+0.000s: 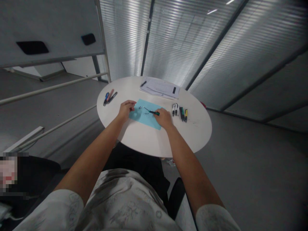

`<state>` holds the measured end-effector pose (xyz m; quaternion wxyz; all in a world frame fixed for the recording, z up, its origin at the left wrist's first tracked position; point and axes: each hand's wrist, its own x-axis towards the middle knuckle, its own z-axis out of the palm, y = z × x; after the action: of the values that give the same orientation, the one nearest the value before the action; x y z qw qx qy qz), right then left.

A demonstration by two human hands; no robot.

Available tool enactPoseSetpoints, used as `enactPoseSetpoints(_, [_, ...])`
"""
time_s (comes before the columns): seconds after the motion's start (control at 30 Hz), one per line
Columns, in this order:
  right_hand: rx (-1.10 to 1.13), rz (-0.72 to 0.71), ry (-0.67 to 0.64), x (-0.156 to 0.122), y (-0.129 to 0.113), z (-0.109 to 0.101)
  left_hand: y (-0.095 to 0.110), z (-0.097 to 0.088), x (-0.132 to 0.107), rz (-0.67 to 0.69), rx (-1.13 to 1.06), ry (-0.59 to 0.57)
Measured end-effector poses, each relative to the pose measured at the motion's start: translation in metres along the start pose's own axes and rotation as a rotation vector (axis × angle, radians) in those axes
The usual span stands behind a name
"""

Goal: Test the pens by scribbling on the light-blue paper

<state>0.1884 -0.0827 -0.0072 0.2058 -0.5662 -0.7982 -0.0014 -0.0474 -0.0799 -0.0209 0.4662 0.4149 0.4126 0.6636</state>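
Note:
My right hand (163, 118) is shut on a thin screwdriver (154, 112) with a green and black handle, its metal shaft pointing left across a pale blue mat (146, 119). My left hand (125, 109) rests on the mat's left edge with its fingers extended, holding nothing I can see. Just past those fingertips lies a tiny silver object (140, 107), too small to identify. The hands stand apart, with the screwdriver tip between them.
The round white table (190, 128) also holds a group of markers (109, 97), a row of several pens (180, 113), and stacked papers (160, 87). Glass partitions (168, 41) stand behind it, above a grey floor (240, 166). A black chair back (176, 197) is below.

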Motion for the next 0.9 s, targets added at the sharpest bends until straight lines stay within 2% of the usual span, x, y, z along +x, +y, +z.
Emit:
enactPoseSetpoints(0.2, [0.061,-0.053,0.032,-0.0012,-0.0018,-0.0011,0.0013,0.0008,-0.0011,0.002,-0.009,-0.006])
enactPoseSetpoints(0.37, [0.048,-0.143,-0.06,-0.0015,-0.0033,-0.0017,0.0014,0.0008,-0.0011,-0.004,-0.001,-0.007])
enactPoseSetpoints(0.9, [0.115,-0.098,0.041,0.0033,0.0019,0.0023,0.0005,0.0011,-0.0012,0.001,0.066,-0.006])
